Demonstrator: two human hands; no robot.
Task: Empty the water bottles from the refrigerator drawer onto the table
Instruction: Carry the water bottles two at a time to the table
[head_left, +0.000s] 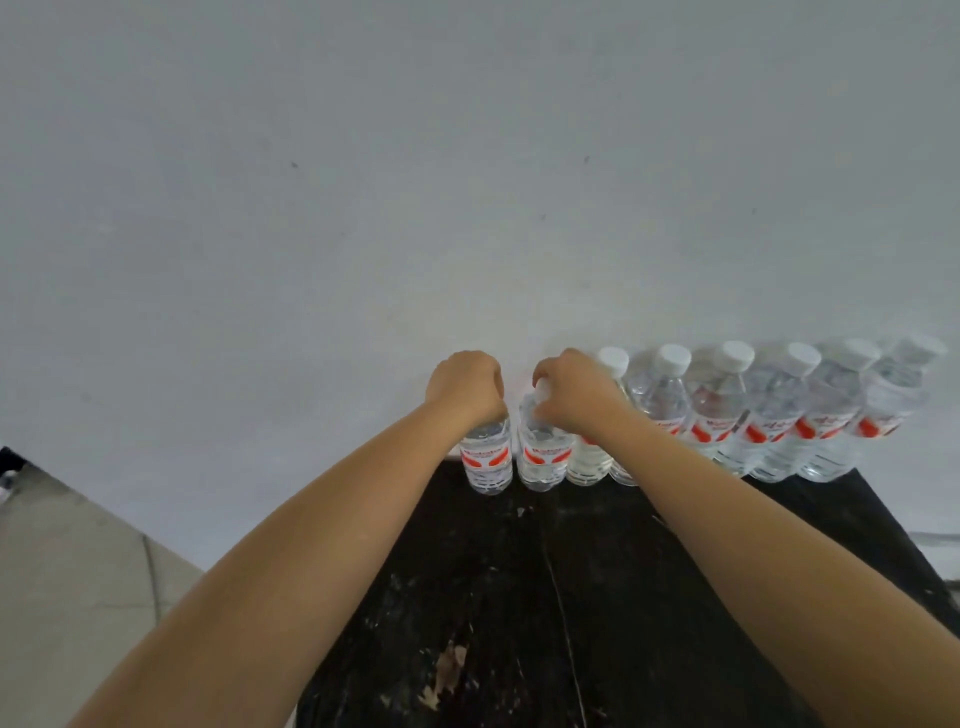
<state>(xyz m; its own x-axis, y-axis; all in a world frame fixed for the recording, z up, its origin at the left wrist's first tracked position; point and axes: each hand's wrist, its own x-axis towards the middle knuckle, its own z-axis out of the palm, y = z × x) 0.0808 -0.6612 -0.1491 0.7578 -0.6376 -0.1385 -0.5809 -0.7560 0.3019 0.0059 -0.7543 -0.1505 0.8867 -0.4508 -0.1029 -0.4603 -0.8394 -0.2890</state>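
Left hand (466, 384) and right hand (571, 392) each grip a bottle top, hiding both caps

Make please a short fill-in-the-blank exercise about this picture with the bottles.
1. The bottles stand in a row along the ___.
2. The left hand grips the ___ of the leftmost bottle.
3. The free bottle caps are ___ in colour.
4. The table top is ___.

Missing words: wall; top; white; black
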